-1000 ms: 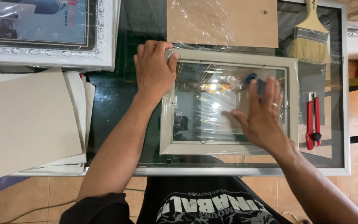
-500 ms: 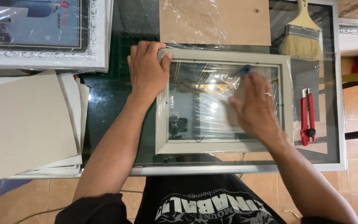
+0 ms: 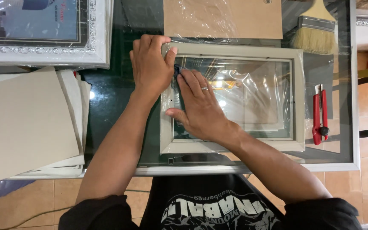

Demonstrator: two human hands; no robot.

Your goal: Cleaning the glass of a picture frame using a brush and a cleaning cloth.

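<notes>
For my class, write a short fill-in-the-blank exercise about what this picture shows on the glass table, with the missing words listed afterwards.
1. The left hand grips the top left ______ of the grey picture frame.
2. The right hand presses flat on the frame's ______ pane, with a dark blue cloth under its fingertips.
3. The red utility knife lies to the ______ of the frame.
4. The paintbrush lies near the table's top right corner, its bristles pointing ______ the person.

Missing words: corner; glass; right; towards

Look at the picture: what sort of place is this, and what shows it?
Probably a picture-framing workshop: a plastic-wrapped frame lies on a glass table, with backing boards, a brush and a red cutter nearby.
</notes>
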